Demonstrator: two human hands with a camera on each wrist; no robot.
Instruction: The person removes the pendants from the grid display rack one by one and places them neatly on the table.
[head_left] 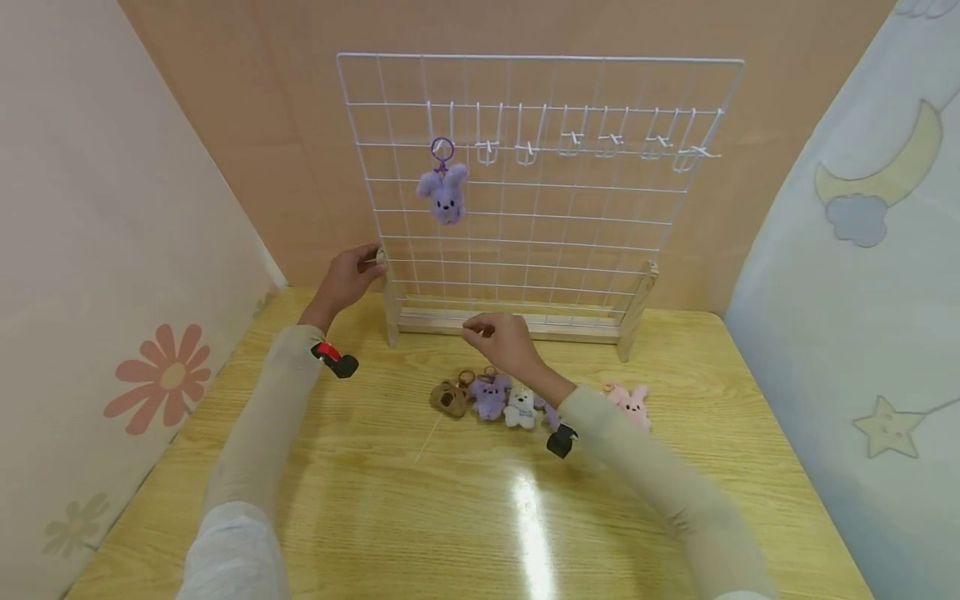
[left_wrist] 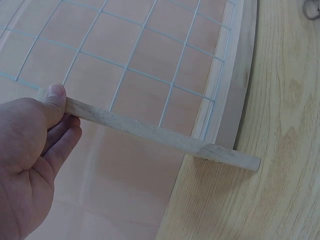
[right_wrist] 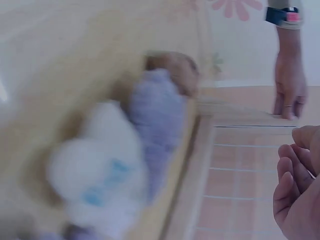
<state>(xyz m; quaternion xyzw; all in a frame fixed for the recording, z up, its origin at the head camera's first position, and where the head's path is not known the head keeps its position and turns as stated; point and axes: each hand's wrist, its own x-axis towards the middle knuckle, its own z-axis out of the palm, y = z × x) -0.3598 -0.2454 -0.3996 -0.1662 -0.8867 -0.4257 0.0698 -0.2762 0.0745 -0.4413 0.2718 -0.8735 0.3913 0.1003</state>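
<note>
My left hand [head_left: 351, 275] grips the top of the wooden side post [left_wrist: 160, 137] of a white wire grid rack [head_left: 540, 57], thumb on one face and fingers behind. In front of the rack's base hovers my right hand [head_left: 510, 346], fingers loosely bent, with nothing visible in them. A purple plush keychain [head_left: 447, 200] hangs by its ring from the leftmost hook. Below the right hand, on the table, lie a brown bear keychain [head_left: 449, 399], a purple one [head_left: 490, 398] and a white one [head_left: 521, 408] with a blue bow. Another purple plush is partly hidden by the right wrist.
Several white hooks [head_left: 527, 152] line the upper grid. A pink plush keychain [head_left: 632, 406] lies right of my right forearm, partly covered by it. The wooden table [head_left: 375, 517] meets decorated panels left and right; a tan backdrop [head_left: 262, 125] stands behind.
</note>
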